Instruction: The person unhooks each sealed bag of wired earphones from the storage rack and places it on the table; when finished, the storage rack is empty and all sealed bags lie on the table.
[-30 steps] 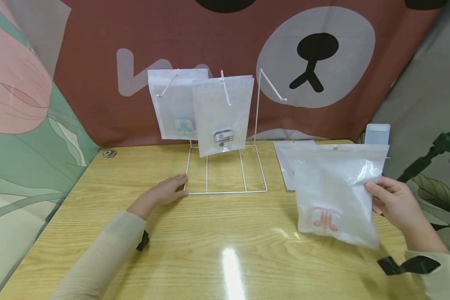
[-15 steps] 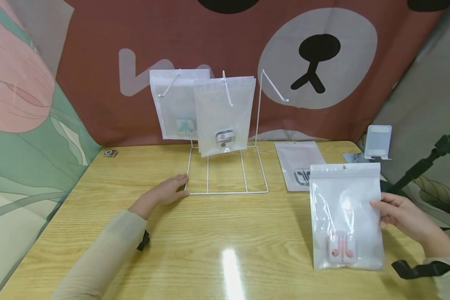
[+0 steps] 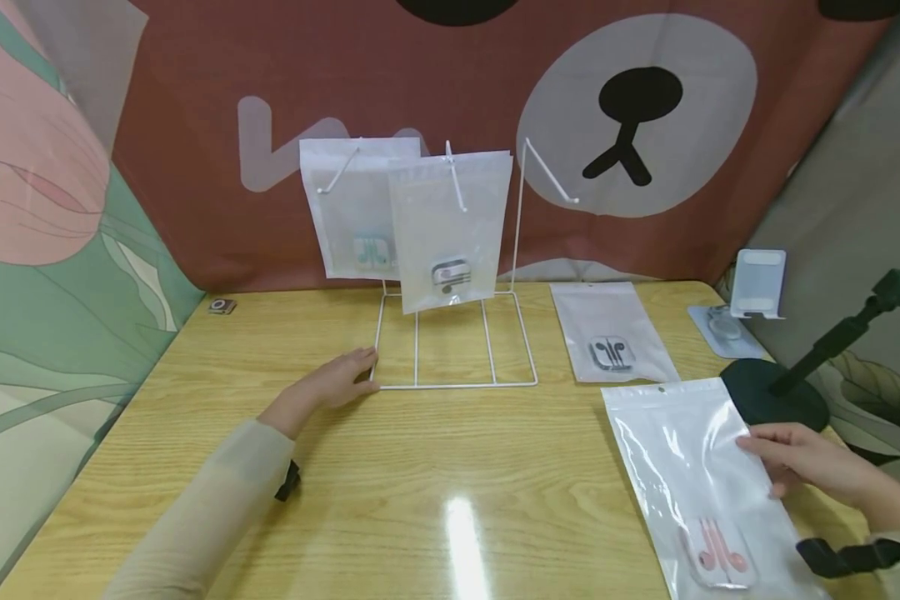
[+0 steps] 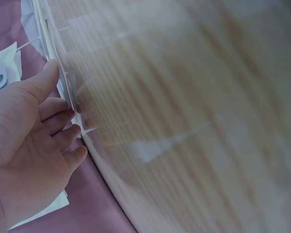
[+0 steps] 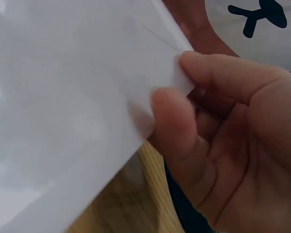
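Note:
At the lower right, a white zip bag (image 3: 682,454) hangs tilted from my right hand (image 3: 813,467), which pinches its right edge between thumb and fingers. Pink earphones in a clear case (image 3: 716,554) show through its front. The right wrist view shows the pinch on the bag's edge (image 5: 77,97) closely. My left hand (image 3: 330,382) rests against the front left corner of a white wire rack (image 3: 457,386), fingertips touching its base wire. Two white bags hang from the rack: one with mint earphones (image 3: 345,208), one with dark earphones (image 3: 450,217). The right hook (image 3: 551,171) holds nothing.
Another bag with black earphones (image 3: 611,321) lies flat right of the rack. Near the right edge stand a phone stand (image 3: 757,283) and a dark round base (image 3: 772,396) with an arm. A small square device (image 3: 222,307) lies far left on the wooden table (image 3: 420,467).
My right hand has moved the pink-earphone bag down toward the front right, uncovering the flat bag, the phone stand and the dark base. My left hand has stayed at the rack.

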{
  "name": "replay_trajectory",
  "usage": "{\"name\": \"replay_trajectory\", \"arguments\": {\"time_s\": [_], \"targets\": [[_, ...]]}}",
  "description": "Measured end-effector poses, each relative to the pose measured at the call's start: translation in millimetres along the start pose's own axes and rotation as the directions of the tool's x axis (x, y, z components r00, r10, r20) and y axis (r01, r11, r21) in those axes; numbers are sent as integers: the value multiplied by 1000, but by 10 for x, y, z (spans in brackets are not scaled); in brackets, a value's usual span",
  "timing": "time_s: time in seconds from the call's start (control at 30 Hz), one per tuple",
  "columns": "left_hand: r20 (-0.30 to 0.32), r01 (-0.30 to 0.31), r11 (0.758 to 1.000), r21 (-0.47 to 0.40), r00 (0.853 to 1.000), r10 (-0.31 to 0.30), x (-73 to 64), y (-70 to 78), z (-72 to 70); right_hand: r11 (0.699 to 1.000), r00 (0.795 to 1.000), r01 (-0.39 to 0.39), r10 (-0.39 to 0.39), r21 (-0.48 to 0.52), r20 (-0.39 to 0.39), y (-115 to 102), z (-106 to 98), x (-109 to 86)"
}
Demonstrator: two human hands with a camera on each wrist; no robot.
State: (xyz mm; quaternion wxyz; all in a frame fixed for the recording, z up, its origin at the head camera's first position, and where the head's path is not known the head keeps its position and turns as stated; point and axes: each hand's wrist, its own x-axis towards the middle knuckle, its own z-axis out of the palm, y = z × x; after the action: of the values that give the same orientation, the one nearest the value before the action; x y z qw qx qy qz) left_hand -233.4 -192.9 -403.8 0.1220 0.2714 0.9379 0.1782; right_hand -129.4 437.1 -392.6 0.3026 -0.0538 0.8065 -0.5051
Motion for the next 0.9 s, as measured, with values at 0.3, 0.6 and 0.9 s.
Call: {"name": "replay_trajectory", "arguments": {"time_s": [0.3,0.6,0.9], "targets": [[13,14,1000,-1,1000,-14,11,-19,6,987,993,-98,89,-124,-76,109,-2,22],[9,14,1000,0,1000,-14,3,1,-4,946,958,-240,194,-217,-210,109,-10,90],[12,14,1000,-24,1000,-14,7,-11,-1,921,941,-279,205,-272,-269,50,17,112]]}}
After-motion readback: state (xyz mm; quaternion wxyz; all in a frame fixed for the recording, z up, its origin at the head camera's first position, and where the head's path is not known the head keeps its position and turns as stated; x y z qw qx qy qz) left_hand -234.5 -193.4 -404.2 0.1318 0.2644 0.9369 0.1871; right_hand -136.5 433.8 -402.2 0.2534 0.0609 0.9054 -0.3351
